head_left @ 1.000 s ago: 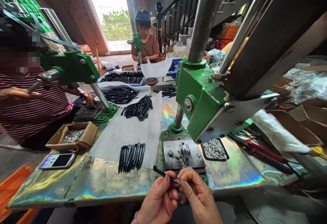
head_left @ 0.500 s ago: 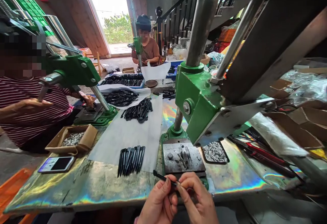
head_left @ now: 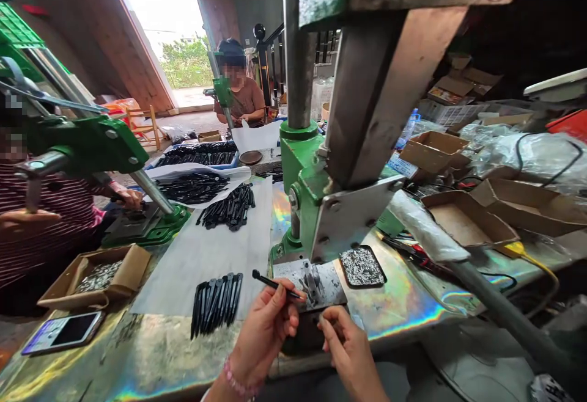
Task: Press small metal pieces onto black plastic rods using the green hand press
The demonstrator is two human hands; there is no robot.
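My left hand (head_left: 268, 324) is closed in a pinch around a slim black stick-like part (head_left: 265, 279), held tilted above the front of the press base (head_left: 334, 294). The part's knobbed end points up and left; its other end comes out past my fingertips. Lower and to the right, my right hand (head_left: 349, 350) has its thumb and fingers pressed together, apart from the part; what lies between them, if anything, is hidden. A row of similar black parts (head_left: 216, 305) lies left of my hands. Small metal pins fill a dark tray (head_left: 362, 266) beyond my right hand.
The green press (head_left: 300, 173) and its long lever (head_left: 499, 322) stand close on the right. Black parts are heaped on white sheeting (head_left: 178, 261). A phone (head_left: 64, 332) and a cardboard box of metal pieces (head_left: 132, 270) lie left. Two co-workers sit at other presses.
My hands have drawn apart: the left has moved up and left with the black part, while the right has let go of it. The view has swung to the right.
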